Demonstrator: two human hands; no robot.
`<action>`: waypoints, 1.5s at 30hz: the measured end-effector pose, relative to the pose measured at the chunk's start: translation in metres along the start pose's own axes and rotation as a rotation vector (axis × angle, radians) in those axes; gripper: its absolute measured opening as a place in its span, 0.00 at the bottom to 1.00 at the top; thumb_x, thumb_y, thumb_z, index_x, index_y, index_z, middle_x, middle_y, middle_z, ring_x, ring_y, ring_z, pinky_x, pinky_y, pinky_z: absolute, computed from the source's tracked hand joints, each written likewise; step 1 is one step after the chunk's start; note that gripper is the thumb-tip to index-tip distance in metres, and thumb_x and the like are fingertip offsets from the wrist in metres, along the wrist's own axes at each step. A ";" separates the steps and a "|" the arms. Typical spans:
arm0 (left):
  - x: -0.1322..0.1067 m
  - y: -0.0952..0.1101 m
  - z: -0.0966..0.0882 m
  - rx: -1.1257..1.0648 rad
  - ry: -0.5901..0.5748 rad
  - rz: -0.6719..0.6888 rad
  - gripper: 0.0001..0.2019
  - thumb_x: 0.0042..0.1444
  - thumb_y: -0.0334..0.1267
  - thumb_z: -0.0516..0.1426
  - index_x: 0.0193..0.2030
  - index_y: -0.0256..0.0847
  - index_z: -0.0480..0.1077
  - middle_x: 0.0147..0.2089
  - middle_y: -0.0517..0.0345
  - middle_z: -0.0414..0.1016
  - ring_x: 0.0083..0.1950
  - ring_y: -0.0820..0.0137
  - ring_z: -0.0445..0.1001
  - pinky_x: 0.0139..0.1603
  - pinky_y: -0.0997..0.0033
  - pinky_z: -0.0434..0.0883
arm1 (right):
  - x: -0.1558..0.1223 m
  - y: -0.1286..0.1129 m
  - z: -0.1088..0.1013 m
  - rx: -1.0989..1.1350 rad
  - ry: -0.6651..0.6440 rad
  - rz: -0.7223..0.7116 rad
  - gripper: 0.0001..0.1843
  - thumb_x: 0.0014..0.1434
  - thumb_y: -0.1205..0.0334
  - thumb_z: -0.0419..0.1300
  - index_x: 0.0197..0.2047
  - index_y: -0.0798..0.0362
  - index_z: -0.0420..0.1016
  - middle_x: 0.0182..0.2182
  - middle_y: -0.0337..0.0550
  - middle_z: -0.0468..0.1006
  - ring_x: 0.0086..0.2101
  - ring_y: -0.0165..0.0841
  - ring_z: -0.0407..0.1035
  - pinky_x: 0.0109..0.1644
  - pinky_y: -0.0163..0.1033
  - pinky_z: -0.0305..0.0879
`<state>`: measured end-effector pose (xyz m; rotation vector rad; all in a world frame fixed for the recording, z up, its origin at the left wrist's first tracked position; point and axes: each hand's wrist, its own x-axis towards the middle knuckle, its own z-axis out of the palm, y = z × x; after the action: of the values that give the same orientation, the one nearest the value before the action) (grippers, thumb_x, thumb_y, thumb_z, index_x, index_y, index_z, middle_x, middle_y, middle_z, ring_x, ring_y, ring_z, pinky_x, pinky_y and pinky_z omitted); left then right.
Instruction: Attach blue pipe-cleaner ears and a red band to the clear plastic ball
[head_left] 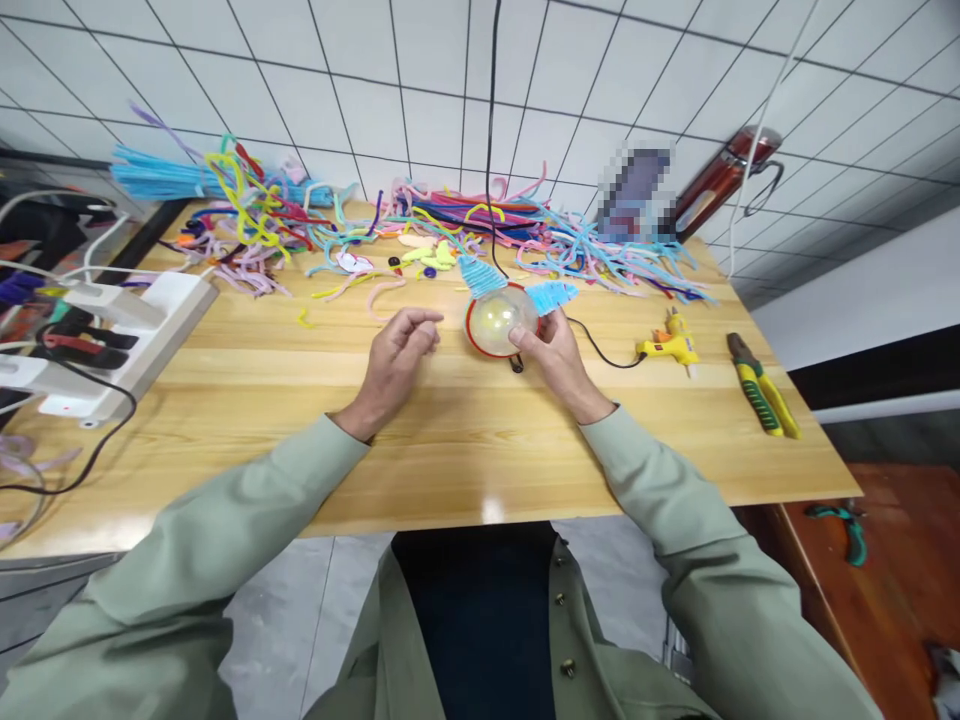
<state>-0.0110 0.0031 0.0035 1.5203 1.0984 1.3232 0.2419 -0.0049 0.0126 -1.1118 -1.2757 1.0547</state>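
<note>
My right hand (556, 362) grips a clear round ball (501, 318) with a red rim, held just above the wooden table (465, 440). Two light-blue fuzzy spiral pieces (480, 275) stick out from the ball's top and right side. My left hand (397, 355) hovers to the left of the ball, apart from it, with its fingers curled and the thumb pressed to the fingertips; nothing I can name shows between them.
A tangle of coloured pipe cleaners (420, 235) covers the table's far side. A yellow glue gun (669, 346) with a black cord and yellow-green pliers (761, 385) lie at the right. White power strips (112, 330) sit at the left edge.
</note>
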 end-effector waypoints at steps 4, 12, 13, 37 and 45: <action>0.000 0.007 -0.002 0.049 -0.013 -0.022 0.15 0.69 0.48 0.59 0.32 0.45 0.72 0.27 0.61 0.68 0.31 0.66 0.67 0.37 0.62 0.69 | -0.001 0.000 0.000 -0.002 -0.019 -0.003 0.52 0.47 0.27 0.81 0.66 0.44 0.74 0.65 0.51 0.81 0.67 0.50 0.74 0.77 0.56 0.69; -0.003 -0.005 0.008 -0.066 -0.078 -0.012 0.36 0.53 0.71 0.73 0.54 0.47 0.71 0.60 0.49 0.78 0.56 0.58 0.80 0.56 0.57 0.80 | -0.008 -0.006 0.010 -0.018 -0.095 0.004 0.52 0.45 0.24 0.80 0.64 0.44 0.74 0.66 0.52 0.81 0.67 0.52 0.75 0.78 0.58 0.69; -0.004 -0.005 0.011 -0.112 -0.138 -0.020 0.45 0.46 0.72 0.76 0.61 0.48 0.68 0.70 0.45 0.73 0.64 0.54 0.79 0.62 0.54 0.80 | -0.009 -0.006 0.012 -0.013 -0.110 0.014 0.52 0.45 0.24 0.80 0.63 0.44 0.73 0.67 0.52 0.81 0.68 0.52 0.74 0.78 0.58 0.69; -0.004 -0.007 0.019 0.182 -0.307 0.283 0.46 0.47 0.53 0.79 0.72 0.45 0.72 0.71 0.43 0.76 0.75 0.41 0.72 0.80 0.39 0.66 | 0.014 -0.077 0.007 -0.838 -0.541 -0.588 0.12 0.78 0.49 0.62 0.49 0.45 0.84 0.43 0.46 0.83 0.45 0.43 0.76 0.53 0.50 0.73; -0.004 -0.007 0.018 0.251 -0.344 0.318 0.48 0.49 0.52 0.78 0.75 0.43 0.69 0.74 0.40 0.74 0.77 0.41 0.70 0.81 0.39 0.65 | 0.005 -0.076 0.004 -0.824 -0.532 -0.635 0.13 0.80 0.49 0.60 0.49 0.44 0.84 0.44 0.48 0.83 0.46 0.43 0.76 0.53 0.51 0.74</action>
<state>0.0063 0.0006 -0.0064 2.0885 0.8481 1.0944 0.2369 -0.0126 0.0883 -0.8874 -2.4208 0.3143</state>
